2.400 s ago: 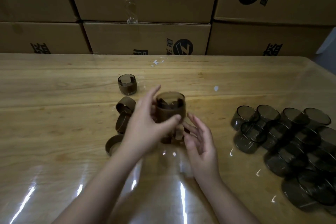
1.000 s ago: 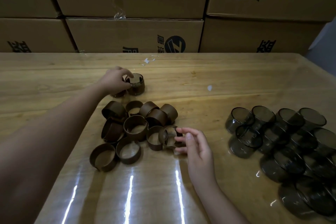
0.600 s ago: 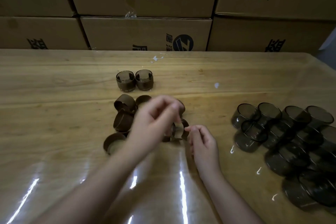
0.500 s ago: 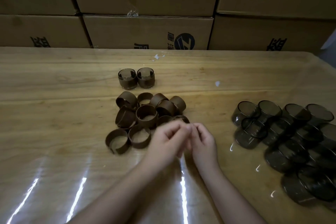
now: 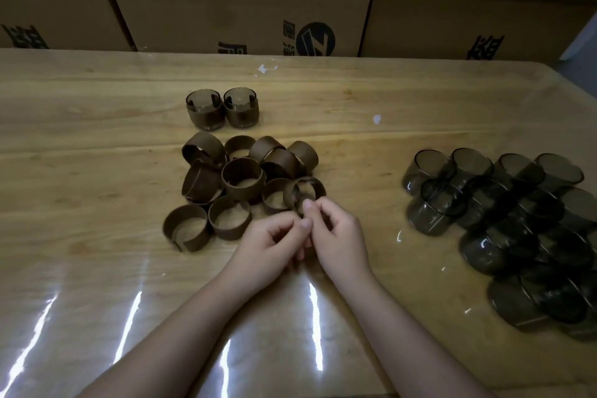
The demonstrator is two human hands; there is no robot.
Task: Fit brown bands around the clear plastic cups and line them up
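Note:
My right hand [image 5: 339, 236] pinches the near rim of a brown band [image 5: 306, 187] that stands on edge at the right of the loose brown bands [image 5: 242, 181]. My left hand [image 5: 271, 249] has its curled thumb and forefinger closed at the same rim, touching the right fingertips. Two clear cups wearing bands [image 5: 205, 110] [image 5: 241, 108] stand side by side behind the pile. The bare smoky clear cups [image 5: 517, 220] lie heaped at the right.
The wooden table [image 5: 97, 139] has a glossy cover with glare streaks near me. Stacked cardboard boxes [image 5: 239, 16] wall off the far edge. The table's right corner [image 5: 562, 81] curves away near the cup heap.
My left hand set a second banded cup beside the first, then came back to meet the right hand. Both hands now close on one band at the pile's right edge.

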